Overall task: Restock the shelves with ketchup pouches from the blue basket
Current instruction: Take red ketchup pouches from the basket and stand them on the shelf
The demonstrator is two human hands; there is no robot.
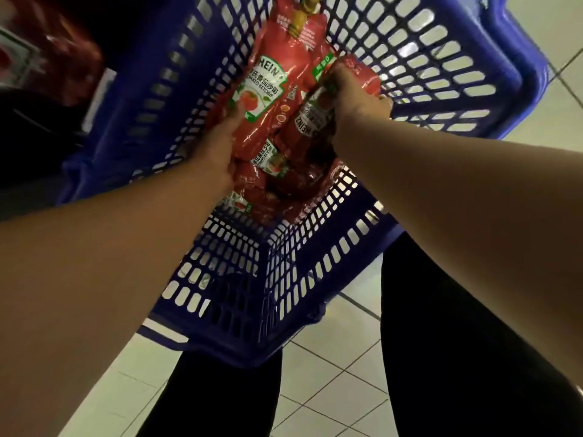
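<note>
Two bare hands reach into a blue basket (441, 74) of ketchup pouches. The left hand (220, 143), at nine o'clock, grips one pouch (268, 86). The right hand (356, 102), at three o'clock, grips another pouch (315, 121).

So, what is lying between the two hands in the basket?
In the head view, ketchup pouches fill the gap between the left hand and the right hand, inside the blue basket.

Both hands in blue basket (441, 58): left hand (220, 143) grips ketchup pouch (268, 89), right hand (353, 99) grips second pouch (315, 121).
</note>
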